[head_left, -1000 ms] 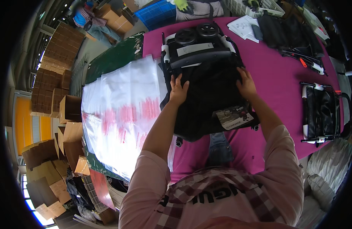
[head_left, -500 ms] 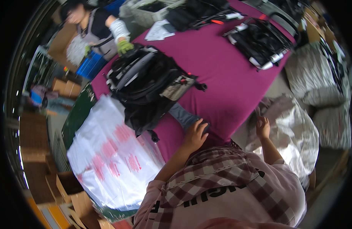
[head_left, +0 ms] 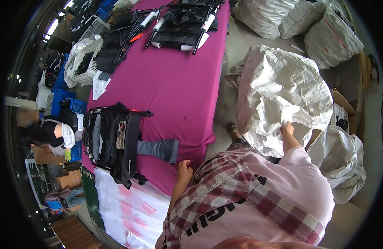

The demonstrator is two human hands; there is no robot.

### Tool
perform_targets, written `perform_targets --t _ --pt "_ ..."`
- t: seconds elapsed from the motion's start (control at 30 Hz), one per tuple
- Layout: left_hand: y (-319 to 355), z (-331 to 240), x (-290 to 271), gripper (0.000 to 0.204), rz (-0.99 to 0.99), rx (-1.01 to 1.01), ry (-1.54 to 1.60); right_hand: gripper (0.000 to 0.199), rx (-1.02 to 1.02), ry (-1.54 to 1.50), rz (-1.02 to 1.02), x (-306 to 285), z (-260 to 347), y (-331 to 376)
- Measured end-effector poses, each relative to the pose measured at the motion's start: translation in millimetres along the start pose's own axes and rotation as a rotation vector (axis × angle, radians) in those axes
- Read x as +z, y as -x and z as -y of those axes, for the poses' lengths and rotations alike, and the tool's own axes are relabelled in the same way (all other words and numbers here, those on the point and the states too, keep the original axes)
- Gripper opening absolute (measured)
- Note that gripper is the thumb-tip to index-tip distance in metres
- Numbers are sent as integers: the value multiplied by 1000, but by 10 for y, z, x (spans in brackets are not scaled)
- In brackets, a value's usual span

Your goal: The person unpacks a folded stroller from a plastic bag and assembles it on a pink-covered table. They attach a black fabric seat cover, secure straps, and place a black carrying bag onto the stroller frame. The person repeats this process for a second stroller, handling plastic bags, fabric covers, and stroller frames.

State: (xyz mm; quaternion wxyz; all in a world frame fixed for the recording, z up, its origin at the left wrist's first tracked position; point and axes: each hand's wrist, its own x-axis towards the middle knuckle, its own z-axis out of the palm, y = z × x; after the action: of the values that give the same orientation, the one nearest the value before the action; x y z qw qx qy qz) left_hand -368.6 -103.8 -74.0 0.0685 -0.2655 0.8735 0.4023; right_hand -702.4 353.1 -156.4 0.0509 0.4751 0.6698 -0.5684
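My right hand [head_left: 287, 129] is closed on the white woven sack [head_left: 282, 83], which stands wide and crumpled on the floor to the right of the table. Over the table's near edge, my left hand [head_left: 184, 171] hangs with its fingers loosely bent and nothing visible in them. Closest to it lies a grey cloth piece [head_left: 162, 150], a small gap away. This piece sticks out from under a folded black bundle of fabric and frame parts [head_left: 114, 143] with small wheels.
The table has a magenta cover [head_left: 158, 87]. White printed plastic bags [head_left: 133, 211] lie at its near left. Another folded black frame [head_left: 183, 25] lies at the far end. A co-worker [head_left: 60, 133] stands at the left side. More white sacks [head_left: 330, 39] stand far right.
My view has turned to the right. My left hand has come off the grey cloth piece. My right hand has taken hold of the white sack. The co-worker's hand has left the black bundle.
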Motion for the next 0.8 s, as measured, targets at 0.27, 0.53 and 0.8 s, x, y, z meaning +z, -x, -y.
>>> perform_targets --t 0.27,0.53,0.8 --pt "-566 -649 209 46 -9 -153 92 60 115 -489 833 1795 2012 -563" --pt "-1412 -2023 106 38 -17 98 12 46 -212 56 1475 2064 2615 80" --pt "-1196 -1762 327 38 202 19 -187 60 -196 1348 438 796 636 -883"
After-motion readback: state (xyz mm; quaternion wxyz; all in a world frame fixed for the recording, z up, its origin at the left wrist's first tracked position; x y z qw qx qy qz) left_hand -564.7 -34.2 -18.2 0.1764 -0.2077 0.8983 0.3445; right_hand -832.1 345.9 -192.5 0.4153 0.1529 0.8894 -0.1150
